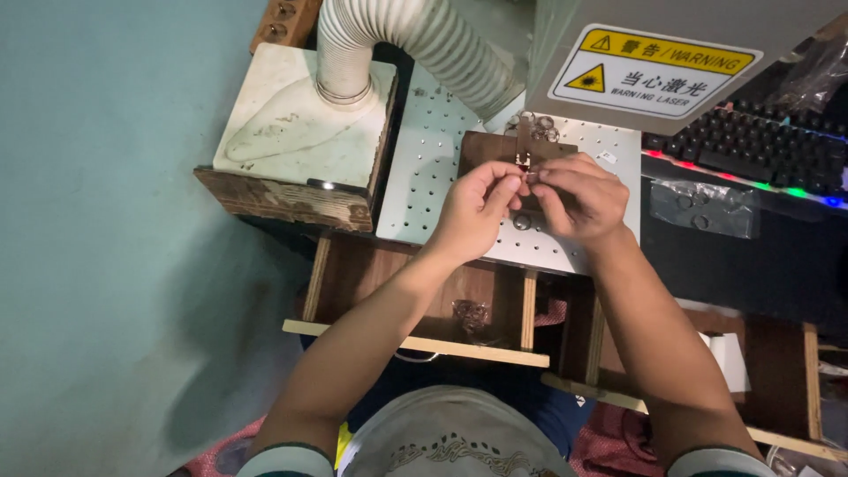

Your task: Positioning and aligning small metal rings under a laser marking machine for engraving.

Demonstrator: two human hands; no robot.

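A ribbed white hose (415, 40) comes down at the bench's back left corner. The left hand (473, 212) and the right hand (579, 196) meet over the white plate with holes (424, 168). Both pinch a tiny metal piece (526, 179) between their fingertips, just above a brown wooden block (481, 148). Small metal rings (541, 124) lie behind it. A keyboard with lit keys (760, 150) sits at the right edge.

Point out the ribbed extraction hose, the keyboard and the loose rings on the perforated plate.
Ribbed extraction hose (415, 40), head view: on its white corrugated wall.
Keyboard (751, 146), head view: on the dark keys, above the lit edge.
Loose rings (541, 124), head view: on the small pile beyond the hands.
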